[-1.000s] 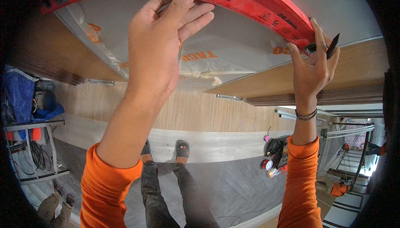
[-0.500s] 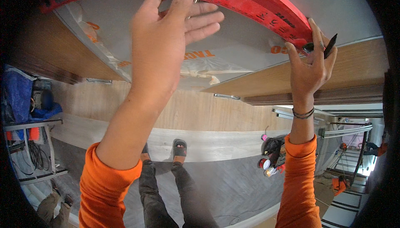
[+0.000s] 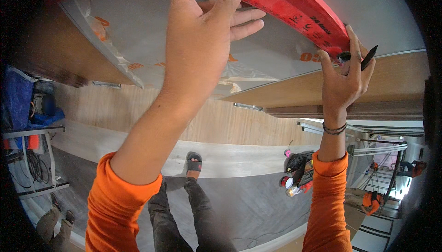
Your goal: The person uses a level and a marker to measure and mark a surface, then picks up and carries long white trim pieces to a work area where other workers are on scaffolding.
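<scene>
- One red level [image 3: 301, 14], across one grey panel [image 3: 138, 26].
- One left hand [image 3: 198, 44]: thumb against level, fingers apart.
- One right hand [image 3: 345, 79]: fingers clamped on level's end, one black marker [image 3: 369, 57] among them.

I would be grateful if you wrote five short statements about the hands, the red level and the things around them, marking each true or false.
1. The right hand holds the red level near the level's right end. True.
2. The left hand is clenched into a fist. False: its fingers are stretched out, with the thumb over the level's face.
3. A black pointed tool sticks out from between the fingers of the right hand. True.
4. The dark bands are around the left wrist. False: they are around the right wrist.
5. The blue sheet is at the left side of the picture. True.
</scene>
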`<state>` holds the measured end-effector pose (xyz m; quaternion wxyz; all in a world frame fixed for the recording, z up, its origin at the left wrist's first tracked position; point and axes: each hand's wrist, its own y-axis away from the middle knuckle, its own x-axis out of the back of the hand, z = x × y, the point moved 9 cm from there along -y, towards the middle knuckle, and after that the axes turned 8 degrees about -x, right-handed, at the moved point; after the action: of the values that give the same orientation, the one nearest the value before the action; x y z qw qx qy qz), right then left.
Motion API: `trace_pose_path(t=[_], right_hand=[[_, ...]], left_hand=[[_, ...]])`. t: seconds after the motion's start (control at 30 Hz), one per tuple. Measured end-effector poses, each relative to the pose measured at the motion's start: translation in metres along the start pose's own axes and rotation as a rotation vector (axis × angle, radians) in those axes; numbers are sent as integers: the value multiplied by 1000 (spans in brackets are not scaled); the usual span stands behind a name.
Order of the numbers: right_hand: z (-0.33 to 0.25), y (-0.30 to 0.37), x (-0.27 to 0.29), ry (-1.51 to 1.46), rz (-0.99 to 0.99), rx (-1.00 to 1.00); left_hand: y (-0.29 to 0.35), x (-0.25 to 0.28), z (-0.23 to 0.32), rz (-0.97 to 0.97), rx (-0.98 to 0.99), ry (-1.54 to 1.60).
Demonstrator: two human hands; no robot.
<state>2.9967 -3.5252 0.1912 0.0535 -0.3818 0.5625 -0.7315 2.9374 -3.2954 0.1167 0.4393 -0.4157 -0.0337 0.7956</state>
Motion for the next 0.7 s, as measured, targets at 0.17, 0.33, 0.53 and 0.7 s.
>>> trace_pose_path(t=[0.17,0.33,0.53,0.7], right_hand=[[-1,0,1,-8,3,16],[-4,-1,1,41,-5,46],[1,-2,0,-61,-4,-3],[1,-1,0,-19,-2,29]], left_hand=[[2,6,-7,72,32,-57],[4,7,-5,105,37,-78],[3,6,-10,139,59,-54],[-3,-1,-7,-33,113,164]])
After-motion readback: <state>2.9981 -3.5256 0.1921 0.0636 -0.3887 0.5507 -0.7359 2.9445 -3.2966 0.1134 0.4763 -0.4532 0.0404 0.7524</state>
